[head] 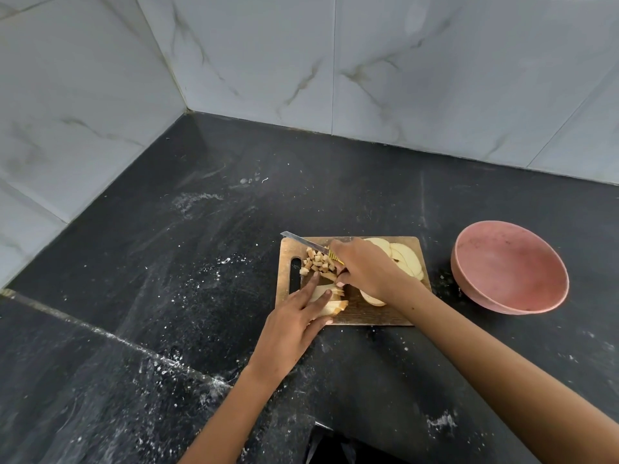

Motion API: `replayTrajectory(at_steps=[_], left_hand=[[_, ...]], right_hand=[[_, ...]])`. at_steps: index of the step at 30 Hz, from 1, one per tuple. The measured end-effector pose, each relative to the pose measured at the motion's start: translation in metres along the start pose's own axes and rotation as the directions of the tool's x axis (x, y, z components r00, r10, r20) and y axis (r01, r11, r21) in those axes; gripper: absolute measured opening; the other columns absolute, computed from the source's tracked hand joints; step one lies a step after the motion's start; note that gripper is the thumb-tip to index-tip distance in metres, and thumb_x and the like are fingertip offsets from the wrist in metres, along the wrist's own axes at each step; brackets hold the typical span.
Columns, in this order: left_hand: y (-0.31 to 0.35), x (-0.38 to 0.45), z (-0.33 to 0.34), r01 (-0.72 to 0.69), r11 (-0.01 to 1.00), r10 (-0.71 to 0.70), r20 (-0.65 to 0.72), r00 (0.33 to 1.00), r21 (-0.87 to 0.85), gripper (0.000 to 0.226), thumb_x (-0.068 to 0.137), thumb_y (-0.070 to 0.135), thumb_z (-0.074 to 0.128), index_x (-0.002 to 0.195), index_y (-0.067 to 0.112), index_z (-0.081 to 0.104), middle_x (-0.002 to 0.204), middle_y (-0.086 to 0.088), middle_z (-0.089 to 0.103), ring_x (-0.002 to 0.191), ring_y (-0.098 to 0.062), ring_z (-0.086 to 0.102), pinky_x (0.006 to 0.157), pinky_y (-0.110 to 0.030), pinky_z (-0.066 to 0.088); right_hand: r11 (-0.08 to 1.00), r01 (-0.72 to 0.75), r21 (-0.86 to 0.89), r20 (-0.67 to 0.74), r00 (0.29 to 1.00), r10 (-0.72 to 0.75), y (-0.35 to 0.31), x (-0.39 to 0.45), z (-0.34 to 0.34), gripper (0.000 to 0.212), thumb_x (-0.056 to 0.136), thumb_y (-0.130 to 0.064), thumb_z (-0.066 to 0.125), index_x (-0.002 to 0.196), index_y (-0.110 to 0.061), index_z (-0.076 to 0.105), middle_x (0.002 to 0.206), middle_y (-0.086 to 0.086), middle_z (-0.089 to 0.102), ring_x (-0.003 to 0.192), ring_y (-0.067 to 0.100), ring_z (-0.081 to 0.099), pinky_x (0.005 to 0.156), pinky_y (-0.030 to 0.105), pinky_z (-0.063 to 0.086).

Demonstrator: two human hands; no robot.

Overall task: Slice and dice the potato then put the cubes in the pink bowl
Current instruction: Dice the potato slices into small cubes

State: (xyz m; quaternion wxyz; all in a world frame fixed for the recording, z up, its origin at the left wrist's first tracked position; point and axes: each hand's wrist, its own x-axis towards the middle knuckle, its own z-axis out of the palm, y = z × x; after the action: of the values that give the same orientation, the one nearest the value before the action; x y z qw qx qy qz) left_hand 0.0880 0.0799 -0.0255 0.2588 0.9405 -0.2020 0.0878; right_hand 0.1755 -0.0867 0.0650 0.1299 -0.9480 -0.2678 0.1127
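Note:
A wooden cutting board (368, 313) lies on the black counter. Small potato cubes (318, 261) are heaped near its slotted left end. Potato strips (330, 298) lie under my left hand (294, 324), whose straight fingers press them down. My right hand (365, 269) grips a knife (303, 242) by its yellow handle, with the blade pointing left above the cubes. Round potato slices (407, 257) are stacked at the board's far right, partly hidden by my right hand. The pink bowl (509, 272) stands to the right of the board and holds nothing.
Grey marble-tiled walls (301, 61) meet in a corner behind the black counter (201, 229). White specks dust the counter. A raised ledge (100, 333) runs diagonally at the front left.

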Motion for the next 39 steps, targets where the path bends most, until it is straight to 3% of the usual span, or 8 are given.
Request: replayTrajectory(at_steps=[7, 12, 16, 21, 24, 29, 35, 39], left_hand=[[-0.008, 0.01, -0.003, -0.072, 0.997, 0.066, 0.145, 0.987, 0.037, 0.051, 0.096, 0.045, 0.04, 0.139, 0.019, 0.05, 0.15, -0.001, 0.039, 0.142, -0.019, 0.031, 0.116, -0.039, 0.025], [-0.012, 0.015, -0.012, -0.032, 0.995, 0.049, 0.198, 0.979, -0.09, 0.052, 0.093, 0.046, 0.043, 0.137, 0.02, 0.052, 0.144, -0.004, 0.048, 0.134, -0.02, 0.044, 0.108, -0.034, 0.039], [-0.006, 0.016, -0.008, -0.017, 0.997, 0.031, 0.177, 0.984, -0.081, 0.048, 0.093, 0.042, 0.043, 0.131, 0.017, 0.059, 0.14, -0.006, 0.052, 0.128, -0.022, 0.05, 0.104, -0.039, 0.042], [0.004, 0.015, -0.001, 0.105, 0.984, -0.092, 0.097, 0.991, -0.144, 0.039, 0.089, 0.017, 0.066, 0.128, 0.011, 0.061, 0.141, 0.0, 0.045, 0.132, -0.014, 0.041, 0.111, -0.037, 0.036], [0.017, 0.016, 0.001, 0.17, 0.977, -0.163, 0.068, 0.984, -0.129, 0.044, 0.087, 0.015, 0.069, 0.13, 0.012, 0.058, 0.141, 0.004, 0.04, 0.134, -0.015, 0.042, 0.114, -0.03, 0.029], [0.04, 0.014, 0.011, 0.28, 0.952, -0.279, 0.033, 0.96, -0.126, 0.045, 0.094, 0.022, 0.061, 0.137, 0.016, 0.05, 0.149, 0.001, 0.036, 0.139, -0.013, 0.033, 0.112, -0.016, 0.011], [0.049, 0.011, 0.021, 0.291, 0.957, -0.291, -0.037, 0.956, -0.005, 0.04, 0.087, 0.014, 0.07, 0.126, 0.008, 0.062, 0.137, -0.012, 0.053, 0.127, -0.025, 0.052, 0.104, -0.036, 0.035], [0.046, 0.01, 0.027, 0.244, 0.967, -0.235, -0.101, 0.967, 0.077, 0.04, 0.079, 0.011, 0.077, 0.118, 0.006, 0.068, 0.128, -0.016, 0.06, 0.116, -0.029, 0.06, 0.097, -0.039, 0.039]], right_hand=[[0.997, 0.069, -0.024, 0.043, 0.997, -0.068, -0.006, 0.008, -0.005, 0.034, 0.088, -0.009, 0.066, 0.119, -0.006, 0.053, 0.106, 0.008, 0.066, 0.097, 0.024, 0.064, 0.066, 0.02, 0.038], [0.994, 0.005, 0.109, -0.039, 0.999, -0.001, 0.005, 0.004, 0.007, 0.032, 0.086, -0.016, 0.069, 0.115, -0.01, 0.056, 0.103, 0.005, 0.067, 0.095, 0.022, 0.063, 0.073, 0.025, 0.047], [0.899, -0.183, 0.399, -0.072, 0.971, 0.23, 0.015, -0.012, 0.01, 0.021, 0.087, -0.023, 0.069, 0.082, -0.017, 0.049, 0.078, -0.002, 0.069, 0.067, 0.012, 0.068, 0.061, 0.027, 0.055], [0.704, -0.352, 0.617, 0.032, 0.905, 0.425, 0.01, -0.048, 0.011, 0.021, 0.099, -0.039, 0.045, 0.088, -0.022, 0.048, 0.07, 0.006, 0.068, 0.048, 0.013, 0.058, 0.045, 0.024, 0.046], [0.717, -0.366, 0.593, 0.017, 0.896, 0.443, 0.005, -0.071, 0.017, 0.031, 0.103, -0.035, 0.031, 0.079, -0.023, 0.046, 0.068, 0.002, 0.06, 0.055, 0.012, 0.053, 0.054, 0.032, 0.045], [0.769, -0.384, 0.51, 0.096, 0.914, 0.393, -0.011, -0.093, 0.04, 0.022, 0.104, -0.031, 0.031, 0.082, -0.028, 0.035, 0.069, -0.004, 0.055, 0.057, 0.007, 0.049, 0.049, 0.021, 0.031], [0.818, -0.422, 0.391, 0.113, 0.904, 0.412, -0.024, -0.094, 0.049, 0.016, 0.104, -0.033, 0.026, 0.096, -0.024, 0.037, 0.074, -0.005, 0.056, 0.067, 0.012, 0.056, 0.061, 0.032, 0.042], [0.826, -0.467, 0.316, 0.126, 0.883, 0.452, -0.032, -0.093, 0.051, 0.016, 0.104, -0.032, 0.024, 0.098, -0.021, 0.035, 0.085, 0.003, 0.059, 0.081, 0.025, 0.06, 0.069, 0.038, 0.045]])
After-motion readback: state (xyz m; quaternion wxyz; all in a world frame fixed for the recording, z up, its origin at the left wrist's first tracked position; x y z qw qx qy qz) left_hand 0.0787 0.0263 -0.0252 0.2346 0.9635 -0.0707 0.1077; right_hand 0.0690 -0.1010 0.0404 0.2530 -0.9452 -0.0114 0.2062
